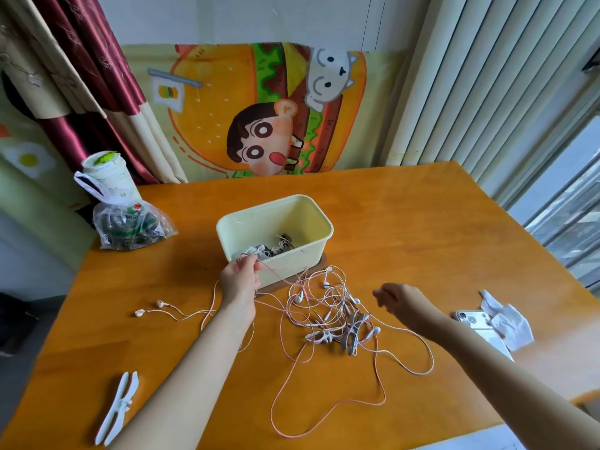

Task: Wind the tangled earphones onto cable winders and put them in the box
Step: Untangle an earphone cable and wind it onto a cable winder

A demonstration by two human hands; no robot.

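Left hand (pixel 240 282) pinches pink earphone cable (pixel 275 275); right hand (pixel 401 300) shows an unclear grip.

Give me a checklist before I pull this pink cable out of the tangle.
1. Left hand pinches pink cable: ok.
2. Right hand gripping anything: cannot tell.
3. Pink cable free of the tangle: not ok, it runs into it.
4. Spare winder lying bare on table: ok.
5. Box open, with room left: ok.
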